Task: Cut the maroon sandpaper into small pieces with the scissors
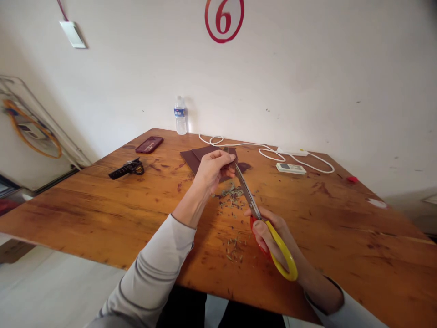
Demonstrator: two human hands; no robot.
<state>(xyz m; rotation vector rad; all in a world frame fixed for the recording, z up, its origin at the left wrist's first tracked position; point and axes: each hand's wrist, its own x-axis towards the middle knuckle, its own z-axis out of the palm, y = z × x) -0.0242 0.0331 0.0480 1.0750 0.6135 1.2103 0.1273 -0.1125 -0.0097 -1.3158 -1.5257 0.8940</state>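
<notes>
Your right hand grips the scissors, blades pointing to 11 o'clock; your left hand pinches a small stem at their tip.

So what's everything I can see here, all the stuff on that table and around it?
table: one, brown wood, fills the middle
scissors: one, yellow and red handles, in the right hand
brown sheets: a few, dark brown, behind the left hand
clippings: many small bits, greenish, under the blades
water bottle: one, clear with blue label, far edge
phone: one, dark red, far left
black tool: one, black, left
white cable: one, far right
remote: one, white, beside the cable
number 6 sign: one, red, on the wall
left hand: pinching something small at the blades
right hand: through the scissor handles
</notes>
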